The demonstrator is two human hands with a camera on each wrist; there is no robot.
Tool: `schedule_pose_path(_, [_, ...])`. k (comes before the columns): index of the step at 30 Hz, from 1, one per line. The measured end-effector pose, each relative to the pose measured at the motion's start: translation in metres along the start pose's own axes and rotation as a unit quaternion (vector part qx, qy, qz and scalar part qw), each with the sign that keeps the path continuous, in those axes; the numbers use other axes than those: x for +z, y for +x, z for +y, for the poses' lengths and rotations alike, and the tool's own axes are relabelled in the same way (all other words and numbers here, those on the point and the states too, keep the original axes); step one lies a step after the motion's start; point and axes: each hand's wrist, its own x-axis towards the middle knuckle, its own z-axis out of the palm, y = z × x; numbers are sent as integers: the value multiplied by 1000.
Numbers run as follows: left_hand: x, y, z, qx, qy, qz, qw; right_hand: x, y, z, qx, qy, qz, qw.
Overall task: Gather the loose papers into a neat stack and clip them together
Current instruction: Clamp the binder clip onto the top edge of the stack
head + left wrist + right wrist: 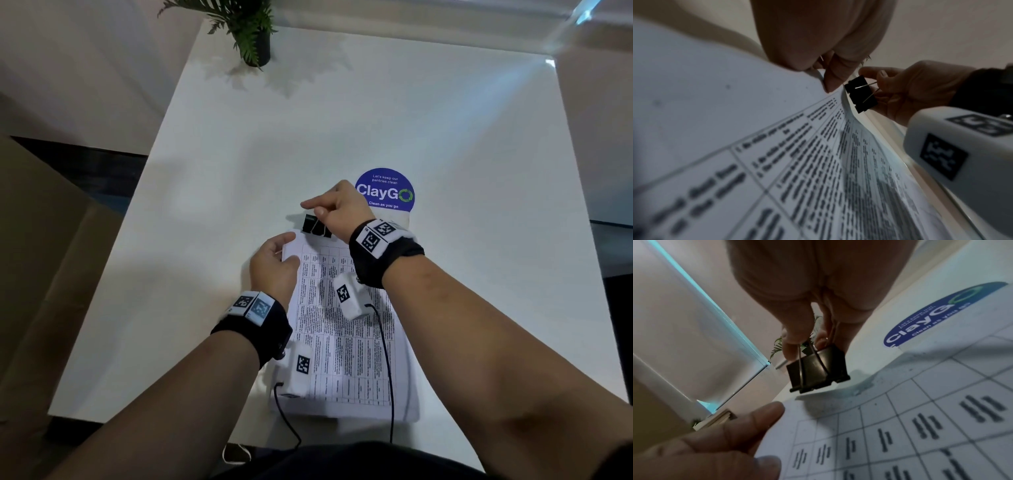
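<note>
White counter; paper stack lengthwise away from person, left hand gripping far-left corner, right hand pinching binder clip handles, mouth toward far edge.

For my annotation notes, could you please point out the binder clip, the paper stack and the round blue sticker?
binder clip (818,371), right wrist view, black body.
paper stack (346,342), head view, printed top sheet.
blue sticker (384,190), head view, its centre.

The paper stack (printed with tables) lies squared on the white bench. A black binder clip hangs just beyond its far edge, wire handles pinched.
</note>
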Motion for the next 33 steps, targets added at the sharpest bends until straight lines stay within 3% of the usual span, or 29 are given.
schedule_pose_path(8, [-1,-8,4,16,-33,-6,999,4,10,4,-48,-18,2,999])
schedule_pose_path(18, [1,-7,4,35,-53,-18,998,11,11,4,-3,48,-43,998])
schedule_pose_path(23, [1,1,-3,30,-52,-6,998,16,9,4,-31,-95,-101,990])
schedule_pose_path(27, [0,12,-2,13,-52,9,998,25,-2,16,-55,-127,-13,990])
schedule_pose_path(29, [0,16,-2,27,-27,16,999,29,-18,19,-108,-131,32,985])
schedule_pose_path(31, [0,20,-3,31,-13,21,999,30,-42,20,-141,-130,34,981])
schedule_pose_path(33, [0,22,-4,28,-4,26,999,31,-67,22,-149,-153,-12,977])
